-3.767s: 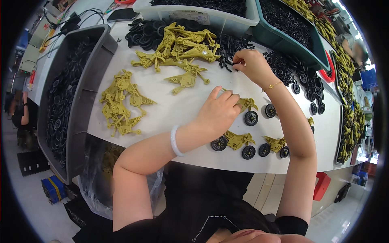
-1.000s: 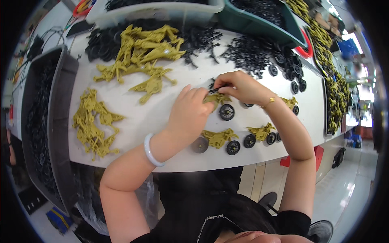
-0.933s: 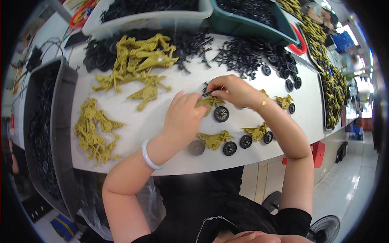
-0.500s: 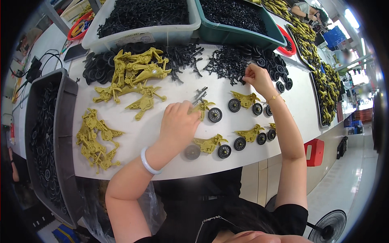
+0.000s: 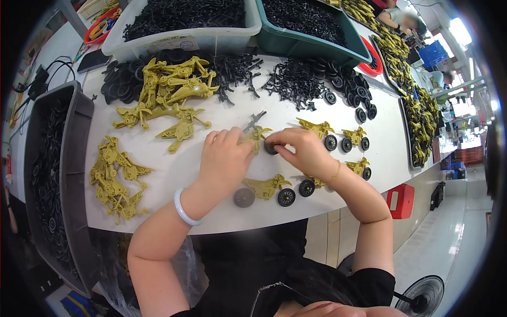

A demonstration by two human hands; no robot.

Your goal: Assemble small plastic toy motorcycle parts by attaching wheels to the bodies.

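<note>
My left hand (image 5: 224, 157) grips an olive-yellow toy motorcycle body (image 5: 257, 133); beneath the curled fingers of my right hand (image 5: 303, 149), a black wheel (image 5: 269, 148), whether pinched I cannot tell.

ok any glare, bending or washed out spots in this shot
In the head view, the white table bows along its front edge and the picture's corners go black; in the head view, the ceiling light is blown out and the glossy floor shows glare; in the head view, one wheel near that edge looks hazy grey, cause unclear.
</note>
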